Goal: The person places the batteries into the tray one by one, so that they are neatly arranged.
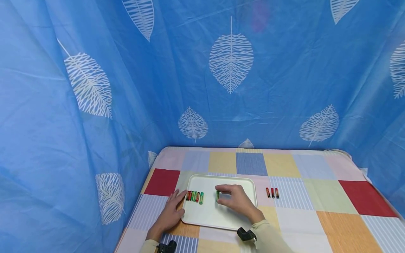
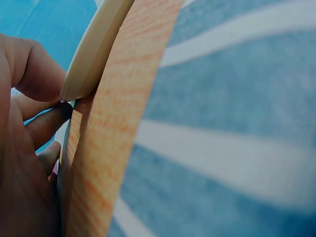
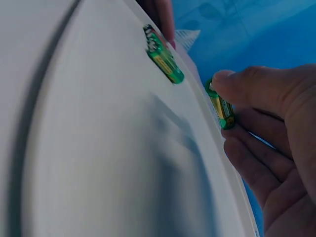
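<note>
A green battery [image 1: 217, 196] is pinched between the thumb and fingers of my right hand [image 1: 238, 200], raised over the white tray [image 1: 218, 216]. In the right wrist view the same green battery [image 3: 223, 109] shows lengthwise between thumb and fingertips, apart from the tray surface. Several red and green batteries [image 1: 201, 198] lie side by side in a row at the tray's left. My left hand [image 1: 168, 215] rests at the tray's left edge, its fingers fairly straight beside that row. Its thumb touches the tray rim [image 2: 91, 59] in the left wrist view.
Three red and black batteries [image 1: 272, 193] lie in a short row on the patchwork tablecloth [image 1: 297, 221], right of the tray. A blue curtain [image 1: 272, 88] with white leaf prints hangs behind the table and at its left.
</note>
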